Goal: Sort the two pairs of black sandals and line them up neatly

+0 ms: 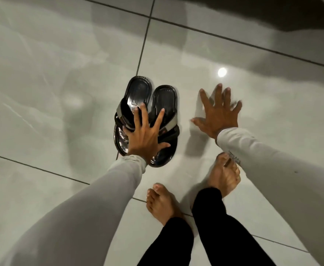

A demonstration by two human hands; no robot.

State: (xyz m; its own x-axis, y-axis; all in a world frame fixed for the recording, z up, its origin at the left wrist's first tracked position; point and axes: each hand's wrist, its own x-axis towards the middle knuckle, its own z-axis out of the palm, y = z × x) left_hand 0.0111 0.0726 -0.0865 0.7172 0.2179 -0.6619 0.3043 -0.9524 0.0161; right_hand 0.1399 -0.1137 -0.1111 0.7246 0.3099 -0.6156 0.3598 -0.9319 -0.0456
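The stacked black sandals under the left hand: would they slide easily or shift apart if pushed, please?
The sandals would probably slide readily, since the tile floor looks glossy. The upper pair may skew, lying loosely across the lower. They likely flex, looking thin.

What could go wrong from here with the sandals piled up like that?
The sandals lie stacked and overlapping under the spread left hand, so lifting one may drag another with it. All look alike, so pairs could be mismatched. The right hand is open over the glossy floor tiles, apart from the pile, giving no support.
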